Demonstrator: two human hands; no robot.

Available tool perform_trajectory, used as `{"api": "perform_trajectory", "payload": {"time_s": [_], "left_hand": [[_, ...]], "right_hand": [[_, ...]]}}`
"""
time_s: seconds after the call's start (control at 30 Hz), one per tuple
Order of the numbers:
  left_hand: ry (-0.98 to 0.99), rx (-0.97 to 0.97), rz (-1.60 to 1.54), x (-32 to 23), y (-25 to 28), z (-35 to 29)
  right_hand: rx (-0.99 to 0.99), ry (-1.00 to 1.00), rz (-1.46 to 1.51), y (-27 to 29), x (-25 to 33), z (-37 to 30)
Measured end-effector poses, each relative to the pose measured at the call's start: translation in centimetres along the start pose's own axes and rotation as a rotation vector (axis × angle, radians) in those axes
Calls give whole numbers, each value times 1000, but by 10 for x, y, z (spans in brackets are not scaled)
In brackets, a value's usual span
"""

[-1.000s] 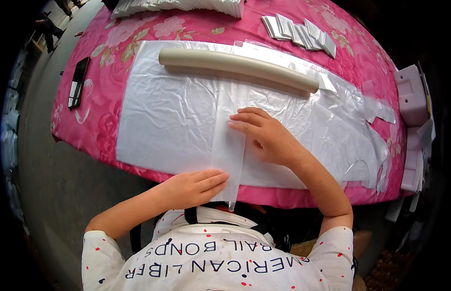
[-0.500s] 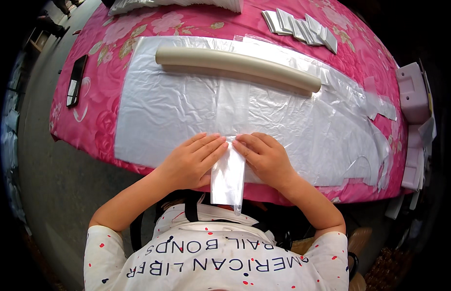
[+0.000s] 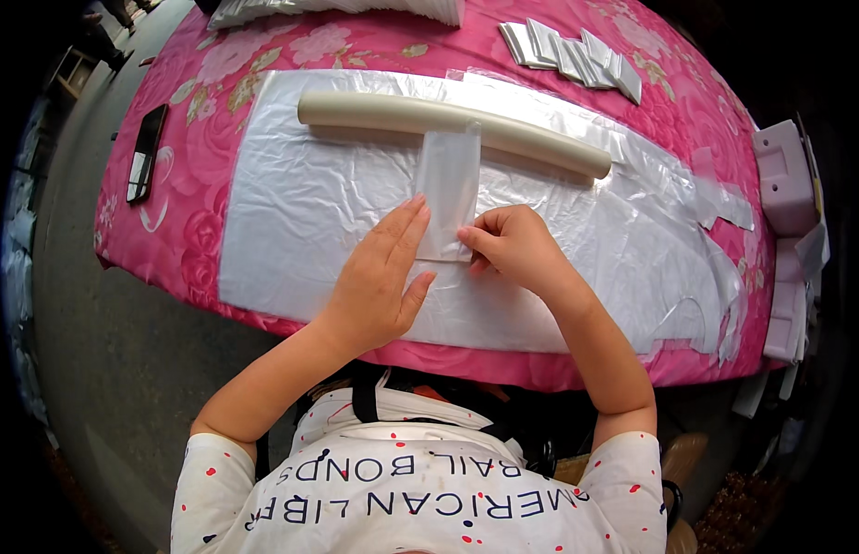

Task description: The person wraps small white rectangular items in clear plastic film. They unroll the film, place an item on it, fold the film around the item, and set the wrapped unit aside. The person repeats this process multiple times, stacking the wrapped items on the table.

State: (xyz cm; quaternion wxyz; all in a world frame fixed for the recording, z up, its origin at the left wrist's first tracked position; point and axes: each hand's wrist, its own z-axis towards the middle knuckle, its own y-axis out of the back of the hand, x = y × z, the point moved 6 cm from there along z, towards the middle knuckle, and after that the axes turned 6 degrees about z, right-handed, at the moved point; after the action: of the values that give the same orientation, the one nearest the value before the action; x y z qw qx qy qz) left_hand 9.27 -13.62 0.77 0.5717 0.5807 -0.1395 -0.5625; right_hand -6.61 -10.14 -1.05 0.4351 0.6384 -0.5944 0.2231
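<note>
A folded clear plastic bag (image 3: 450,189) lies lengthwise in front of me, its far end reaching the pale tube. My right hand (image 3: 517,247) pinches its near right corner between thumb and fingers. Along its left edge, my left hand (image 3: 379,272) rests with fingers straight and the thumb held apart, its fingertips touching or very close to the plastic. Beneath both hands spreads a large, wrinkled sheet of clear plastic (image 3: 300,222). Across the far part of that sheet lies the long beige tube (image 3: 457,125).
A pink flowered cloth (image 3: 199,240) covers the table. A black phone (image 3: 147,155) lies at the left. Folded plastic packets (image 3: 573,57) sit at the far right, and a larger stack of plastic (image 3: 337,7) at the far edge. Pale foam boxes (image 3: 785,180) stand beyond the right edge.
The folded bag, which hung toward me over the near table edge, now lies farther away on the sheet. My left hand has turned to its side; my right has closed on its corner.
</note>
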Motion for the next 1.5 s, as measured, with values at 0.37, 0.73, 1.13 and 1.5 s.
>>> {"api": "perform_trajectory", "payload": {"time_s": [0.37, 0.73, 1.13, 1.5], "left_hand": [[-26, 202, 295, -10, -33, -4], [-161, -31, 378, -8, -12, 21], [-399, -26, 172, -28, 6, -19], [-18, 19, -160, -4, 0, -20]], "right_hand": [[-499, 889, -665, -8, 19, -33], [-68, 970, -753, -1, 20, -5], [-71, 1167, -623, -18, 4, -43], [-150, 682, -282, -8, -4, -47]]}}
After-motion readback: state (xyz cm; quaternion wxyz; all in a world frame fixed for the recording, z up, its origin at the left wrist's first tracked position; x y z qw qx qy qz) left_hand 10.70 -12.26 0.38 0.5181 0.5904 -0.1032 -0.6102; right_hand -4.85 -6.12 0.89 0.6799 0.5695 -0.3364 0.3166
